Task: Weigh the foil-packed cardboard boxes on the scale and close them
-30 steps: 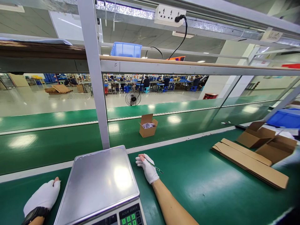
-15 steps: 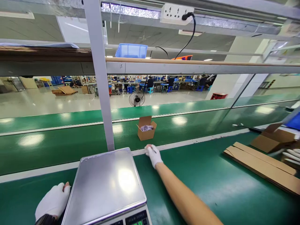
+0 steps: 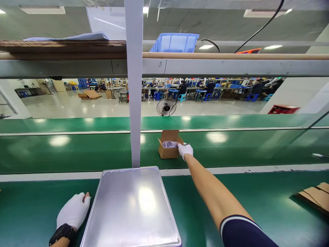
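A small open cardboard box (image 3: 168,153) stands on the green conveyor belt, its back flap raised. Inside it lies a bubble-wrapped item (image 3: 170,144). My right hand (image 3: 186,150), in a white glove with bare fingertips, is closed at the box's right side, fingers on its edge. A small dark strip shows by those fingers; its kind I cannot make out. My left hand (image 3: 74,211), gloved alike, rests with curled fingers on the green bench, and nothing shows in it. Just right of that hand is a weighing scale (image 3: 128,209) with a bare metal platform.
A grey upright post (image 3: 135,103) rises behind the scale to a shelf (image 3: 218,67) holding a blue crate (image 3: 176,43). Flat cardboard pieces (image 3: 316,197) lie at the bench's right. Beyond the belt are a fan (image 3: 166,107) and seated people at far worktables.
My right hand has reached forward from the bench edge to the box's right side. The view has turned left and down; my left hand stays beside the scale.
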`<state>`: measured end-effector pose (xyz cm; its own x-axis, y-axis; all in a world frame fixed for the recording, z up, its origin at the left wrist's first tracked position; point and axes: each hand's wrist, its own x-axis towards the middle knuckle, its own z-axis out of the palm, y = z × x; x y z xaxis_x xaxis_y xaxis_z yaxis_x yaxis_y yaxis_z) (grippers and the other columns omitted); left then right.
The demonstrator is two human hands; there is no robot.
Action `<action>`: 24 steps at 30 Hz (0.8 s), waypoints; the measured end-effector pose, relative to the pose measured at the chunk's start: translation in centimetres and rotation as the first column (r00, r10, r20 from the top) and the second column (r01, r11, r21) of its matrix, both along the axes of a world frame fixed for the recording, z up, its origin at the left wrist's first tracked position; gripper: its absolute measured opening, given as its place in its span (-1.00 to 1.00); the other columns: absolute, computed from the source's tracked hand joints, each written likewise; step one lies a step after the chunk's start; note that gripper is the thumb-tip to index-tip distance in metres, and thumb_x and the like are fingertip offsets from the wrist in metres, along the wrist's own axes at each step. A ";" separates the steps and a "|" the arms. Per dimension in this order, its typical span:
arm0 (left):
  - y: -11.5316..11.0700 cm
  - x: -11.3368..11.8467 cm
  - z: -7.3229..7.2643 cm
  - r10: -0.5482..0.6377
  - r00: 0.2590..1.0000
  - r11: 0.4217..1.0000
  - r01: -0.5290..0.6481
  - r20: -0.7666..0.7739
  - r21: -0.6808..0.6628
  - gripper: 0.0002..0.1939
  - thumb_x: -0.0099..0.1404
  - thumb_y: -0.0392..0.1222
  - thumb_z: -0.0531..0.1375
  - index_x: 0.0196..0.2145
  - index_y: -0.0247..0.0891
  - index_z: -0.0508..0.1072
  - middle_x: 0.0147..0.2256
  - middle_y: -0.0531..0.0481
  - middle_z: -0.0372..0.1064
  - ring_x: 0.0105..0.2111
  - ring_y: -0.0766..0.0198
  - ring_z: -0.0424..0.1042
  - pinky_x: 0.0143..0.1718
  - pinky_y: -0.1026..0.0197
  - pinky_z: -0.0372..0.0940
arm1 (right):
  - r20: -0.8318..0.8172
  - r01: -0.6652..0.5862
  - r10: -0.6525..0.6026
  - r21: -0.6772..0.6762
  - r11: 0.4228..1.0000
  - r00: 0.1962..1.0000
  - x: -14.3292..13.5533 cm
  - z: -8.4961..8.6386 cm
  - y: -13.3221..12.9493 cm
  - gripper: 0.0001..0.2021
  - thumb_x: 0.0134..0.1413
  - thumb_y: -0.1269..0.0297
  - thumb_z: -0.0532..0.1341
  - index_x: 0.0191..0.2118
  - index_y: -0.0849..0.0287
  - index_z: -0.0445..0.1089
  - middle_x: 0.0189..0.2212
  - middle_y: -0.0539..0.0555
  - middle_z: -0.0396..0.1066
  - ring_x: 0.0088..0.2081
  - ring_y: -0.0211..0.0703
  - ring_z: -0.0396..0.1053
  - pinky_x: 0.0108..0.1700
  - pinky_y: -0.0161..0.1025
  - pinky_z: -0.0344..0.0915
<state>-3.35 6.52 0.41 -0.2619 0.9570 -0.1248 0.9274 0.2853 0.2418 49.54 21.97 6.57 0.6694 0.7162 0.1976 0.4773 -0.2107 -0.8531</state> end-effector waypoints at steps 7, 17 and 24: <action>0.0 -0.5 -0.7 -0.015 0.998 0.998 0.020 -0.065 0.067 -0.50 0.39 0.02 -0.23 -0.45 -0.20 0.38 -0.29 -0.19 0.42 -0.30 0.02 0.41 -0.38 0.13 0.10 | 0.102 -0.212 0.205 0.054 0.976 0.973 -1.2 6.2 -7.3 -0.68 0.10 0.09 0.18 -0.29 0.29 0.47 -0.37 0.21 0.51 -0.39 -0.09 0.43 -0.42 -0.25 0.33; -1.3 -0.7 -1.2 -0.005 1.000 0.972 0.005 0.001 0.236 -0.55 0.35 0.03 -0.11 -0.52 -0.22 0.38 -0.36 -0.22 0.43 -0.37 0.01 0.39 -0.44 0.15 0.01 | -0.037 -0.694 0.706 0.154 0.703 0.707 -11.5 5.3 -23.3 -0.51 0.18 -0.22 0.07 -0.20 0.14 0.42 -0.26 0.17 0.54 -0.29 0.00 0.52 -0.28 -0.13 0.48; -6.9 -0.8 -2.8 0.065 0.983 0.950 -0.114 0.172 0.291 -0.55 0.38 0.10 -0.12 -0.52 -0.20 0.26 -0.45 -0.04 0.34 -0.40 0.18 0.32 -0.43 0.22 0.03 | 0.104 -0.380 0.395 -0.136 0.915 0.913 -9.1 -8.5 -27.2 -0.51 0.00 -0.18 0.11 -0.26 0.18 0.48 -0.21 0.25 0.54 -0.11 0.18 0.48 0.03 0.09 0.36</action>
<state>-4.10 -0.42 -2.36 -0.3484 0.9301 0.1162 0.8442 0.2575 0.4701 40.44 -5.20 -1.94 0.3095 0.9361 0.1672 0.6429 -0.0764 -0.7621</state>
